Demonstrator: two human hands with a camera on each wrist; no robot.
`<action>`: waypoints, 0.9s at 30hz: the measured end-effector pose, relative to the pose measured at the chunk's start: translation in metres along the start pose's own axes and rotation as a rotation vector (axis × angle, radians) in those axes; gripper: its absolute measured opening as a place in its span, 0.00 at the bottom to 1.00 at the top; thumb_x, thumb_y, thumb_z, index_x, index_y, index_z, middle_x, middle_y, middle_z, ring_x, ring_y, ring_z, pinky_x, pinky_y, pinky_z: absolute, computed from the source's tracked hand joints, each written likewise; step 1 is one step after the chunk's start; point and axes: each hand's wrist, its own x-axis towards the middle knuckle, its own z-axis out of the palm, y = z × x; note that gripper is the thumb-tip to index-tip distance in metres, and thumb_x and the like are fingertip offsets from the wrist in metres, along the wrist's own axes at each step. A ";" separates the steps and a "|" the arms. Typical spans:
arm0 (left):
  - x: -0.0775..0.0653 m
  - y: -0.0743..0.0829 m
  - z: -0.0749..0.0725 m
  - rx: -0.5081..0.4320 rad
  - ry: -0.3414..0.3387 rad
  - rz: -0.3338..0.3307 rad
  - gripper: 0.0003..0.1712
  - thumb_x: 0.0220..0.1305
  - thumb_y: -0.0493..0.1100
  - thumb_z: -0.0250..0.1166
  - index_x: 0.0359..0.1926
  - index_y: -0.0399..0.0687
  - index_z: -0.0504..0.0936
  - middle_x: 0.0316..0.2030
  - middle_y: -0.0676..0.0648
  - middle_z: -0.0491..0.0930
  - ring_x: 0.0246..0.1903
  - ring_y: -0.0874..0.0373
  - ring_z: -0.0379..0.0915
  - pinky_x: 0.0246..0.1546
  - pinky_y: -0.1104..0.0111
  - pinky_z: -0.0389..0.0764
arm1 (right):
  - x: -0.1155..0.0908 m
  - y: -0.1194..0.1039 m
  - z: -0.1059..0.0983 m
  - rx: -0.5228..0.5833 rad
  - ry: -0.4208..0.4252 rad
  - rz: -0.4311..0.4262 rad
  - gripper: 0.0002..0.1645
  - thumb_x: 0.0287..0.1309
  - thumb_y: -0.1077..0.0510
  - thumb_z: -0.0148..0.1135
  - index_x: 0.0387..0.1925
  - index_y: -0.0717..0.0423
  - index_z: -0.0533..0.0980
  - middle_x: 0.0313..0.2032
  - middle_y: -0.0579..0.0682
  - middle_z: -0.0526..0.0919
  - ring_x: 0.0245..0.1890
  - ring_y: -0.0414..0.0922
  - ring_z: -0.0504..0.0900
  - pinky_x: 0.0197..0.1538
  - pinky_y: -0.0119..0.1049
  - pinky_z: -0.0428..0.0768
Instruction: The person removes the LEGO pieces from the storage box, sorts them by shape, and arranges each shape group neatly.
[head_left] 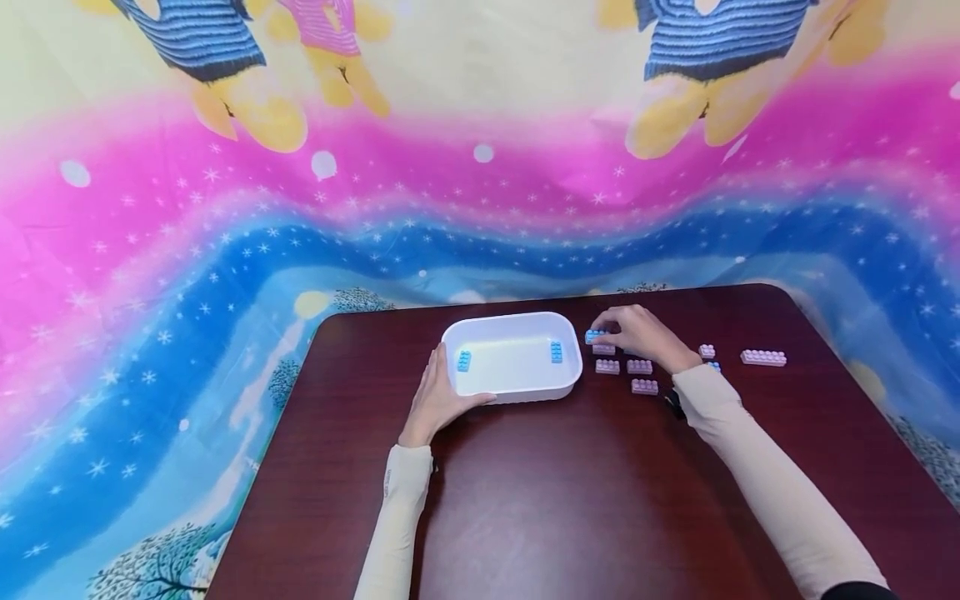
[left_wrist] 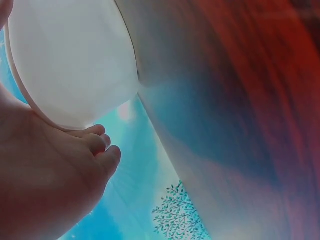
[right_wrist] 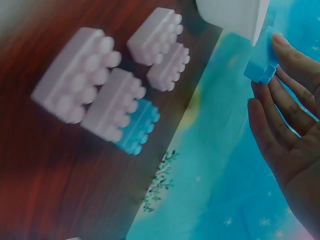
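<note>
A white plastic box [head_left: 513, 397] stands on the table with two blue building blocks inside, one block [head_left: 464, 361] at the left end and another block [head_left: 556, 352] at the right. My left hand [head_left: 435, 395] holds its front left corner, thumb along the front wall and fingers on the left side. Just right of the box, my right hand [head_left: 637, 333] pinches a blue building block [right_wrist: 262, 56] between thumb and fingers, above the table. Several pink blocks [head_left: 644, 387] lie below and beside that hand. A further blue block [right_wrist: 140, 126] touches a pink block [right_wrist: 111, 102] in the right wrist view.
The dark red-brown table [head_left: 525, 500] has rounded far corners. A long pink block [head_left: 763, 357] and a small pink one [head_left: 707, 351] lie farther right, beyond the right wrist. A patterned cloth [head_left: 480, 208] hangs behind the table.
</note>
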 end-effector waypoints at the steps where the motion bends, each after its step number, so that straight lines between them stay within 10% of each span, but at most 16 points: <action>1: 0.000 0.000 0.000 -0.002 0.003 0.004 0.81 0.48 0.69 0.82 0.85 0.39 0.41 0.83 0.32 0.46 0.82 0.38 0.43 0.78 0.45 0.55 | -0.002 0.001 0.000 -0.001 -0.002 0.005 0.10 0.62 0.60 0.77 0.44 0.59 0.89 0.42 0.54 0.91 0.33 0.46 0.80 0.41 0.46 0.81; 27: -0.001 -0.001 0.001 -0.001 0.001 0.011 0.80 0.50 0.69 0.81 0.85 0.38 0.41 0.83 0.33 0.45 0.82 0.38 0.43 0.77 0.44 0.56 | -0.044 0.012 0.030 -0.019 -0.109 0.082 0.11 0.60 0.56 0.79 0.43 0.57 0.89 0.39 0.50 0.90 0.26 0.40 0.79 0.34 0.41 0.82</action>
